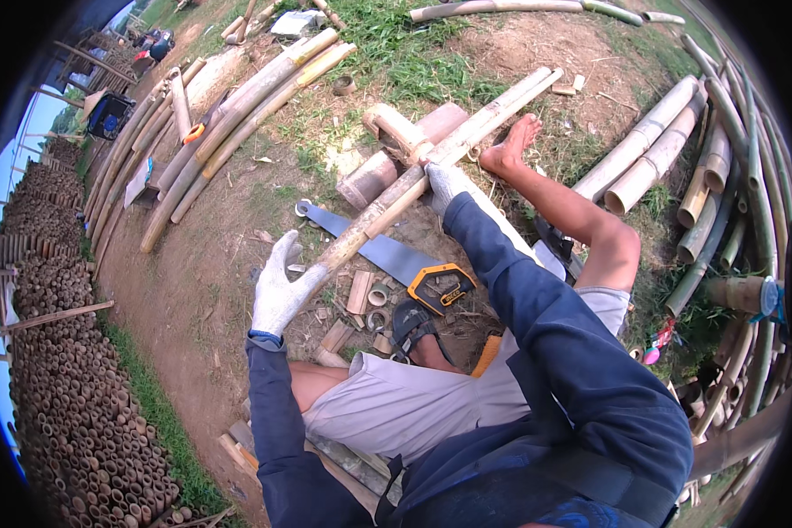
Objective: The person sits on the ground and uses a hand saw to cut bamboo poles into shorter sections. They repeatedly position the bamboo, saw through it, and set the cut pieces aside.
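In the head view, the gloved fingers of the left hand (280, 286) are spread, with the thumb laid along the near end of the pole (382, 211); whether the palm is pressed to it cannot be told. The gloved right hand (444, 187) is set on the pole at about eight to two o'clock mid-length, its fingers seemingly clenched around it, though their underside is hidden. From the right hand, the near end is found at eight o'clock and the far end between one and two.

The pole is judged stiff and fairly light for its length, with a smooth skin that may slip under a glove and cut edges that may be rough or splintery. It is probably best taken near the middle for balance, with the end steadied.

Just beyond the right hand, the log (370, 180) is crossed by the pole, and the stub (400, 132) is seen at half past ten. At seven o'clock the saw (387, 255) is crossed over by the pole, so its teeth should be avoided. Rings (378, 296) are scattered at three o'clock from the left hand.

The far end is closely bordered by the bare foot (512, 145). More room is offered over the soil (180, 264) at nine o'clock from the left hand.
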The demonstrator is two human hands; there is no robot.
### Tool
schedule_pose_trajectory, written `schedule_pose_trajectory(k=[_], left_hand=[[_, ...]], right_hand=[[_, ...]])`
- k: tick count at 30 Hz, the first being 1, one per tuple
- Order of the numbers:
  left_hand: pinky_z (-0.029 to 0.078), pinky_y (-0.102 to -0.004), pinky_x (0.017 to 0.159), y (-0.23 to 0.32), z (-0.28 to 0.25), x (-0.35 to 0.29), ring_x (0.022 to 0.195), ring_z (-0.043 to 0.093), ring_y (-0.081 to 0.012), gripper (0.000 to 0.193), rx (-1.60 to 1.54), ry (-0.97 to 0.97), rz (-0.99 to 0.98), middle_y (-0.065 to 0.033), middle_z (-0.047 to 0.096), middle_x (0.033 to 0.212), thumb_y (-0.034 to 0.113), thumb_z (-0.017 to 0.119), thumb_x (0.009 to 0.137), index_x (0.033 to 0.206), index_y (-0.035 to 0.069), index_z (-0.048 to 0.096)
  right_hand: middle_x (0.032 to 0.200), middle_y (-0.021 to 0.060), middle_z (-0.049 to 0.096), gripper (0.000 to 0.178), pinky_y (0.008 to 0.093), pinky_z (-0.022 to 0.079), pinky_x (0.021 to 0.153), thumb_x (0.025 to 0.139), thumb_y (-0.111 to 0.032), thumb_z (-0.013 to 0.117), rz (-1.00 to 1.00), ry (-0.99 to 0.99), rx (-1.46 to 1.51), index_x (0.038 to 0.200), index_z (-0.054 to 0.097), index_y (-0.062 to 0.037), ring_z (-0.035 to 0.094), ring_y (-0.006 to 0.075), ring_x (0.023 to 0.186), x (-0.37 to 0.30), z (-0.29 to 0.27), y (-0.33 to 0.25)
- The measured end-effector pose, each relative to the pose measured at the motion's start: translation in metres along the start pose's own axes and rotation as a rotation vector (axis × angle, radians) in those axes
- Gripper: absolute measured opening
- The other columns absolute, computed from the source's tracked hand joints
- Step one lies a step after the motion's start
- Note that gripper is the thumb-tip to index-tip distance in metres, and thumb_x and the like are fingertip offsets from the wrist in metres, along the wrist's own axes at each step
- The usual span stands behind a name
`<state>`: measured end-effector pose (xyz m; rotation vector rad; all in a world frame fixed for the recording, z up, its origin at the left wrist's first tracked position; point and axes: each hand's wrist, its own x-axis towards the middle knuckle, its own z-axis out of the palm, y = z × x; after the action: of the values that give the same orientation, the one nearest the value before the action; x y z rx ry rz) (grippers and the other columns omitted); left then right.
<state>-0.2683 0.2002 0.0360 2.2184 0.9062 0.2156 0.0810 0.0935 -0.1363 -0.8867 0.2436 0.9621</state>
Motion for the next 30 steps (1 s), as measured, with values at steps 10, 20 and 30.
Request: schedule_pose_trajectory(k=[10,20,30], left_hand=[[0.053,-0.0458,0.105,0.04,0.086,0.07,0.124,0.069,-0.0409,0.084,0.304,-0.256,0.036,-0.0238,0.074,0.129,0.065,0.074,0.091,0.15,0.007,0.058],[0.055,-0.0408,0.098,0.047,0.097,0.062,0.113,0.074,-0.0324,0.075,0.221,-0.297,0.026,-0.0185,0.076,0.122,0.054,0.086,0.084,0.138,0.007,0.066],[0.057,-0.0413,0.093,0.023,0.116,0.063,0.1,0.077,-0.0297,0.06,0.117,-0.265,0.093,-0.0175,0.079,0.108,0.033,0.088,0.08,0.128,0.002,0.07]], right_hand=[[0.109,0.0081,0.069,0.04,0.0437,0.062,0.077,0.103,-0.042,0.072,-0.057,0.071,-0.208,0.13,0.059,-0.014,0.071,0.0237,0.088,-0.007,-0.004,0.0],[0.101,0.0026,0.069,0.026,0.0405,0.062,0.08,0.102,-0.036,0.075,-0.082,0.042,-0.184,0.117,0.066,-0.0159,0.068,0.0186,0.088,-0.065,-0.026,0.0],[0.11,0.0199,0.064,0.056,0.0414,0.055,0.085,0.099,-0.017,0.068,-0.698,0.511,-0.646,0.147,0.044,0.0011,0.065,0.0315,0.095,-0.101,-0.119,0.017]])
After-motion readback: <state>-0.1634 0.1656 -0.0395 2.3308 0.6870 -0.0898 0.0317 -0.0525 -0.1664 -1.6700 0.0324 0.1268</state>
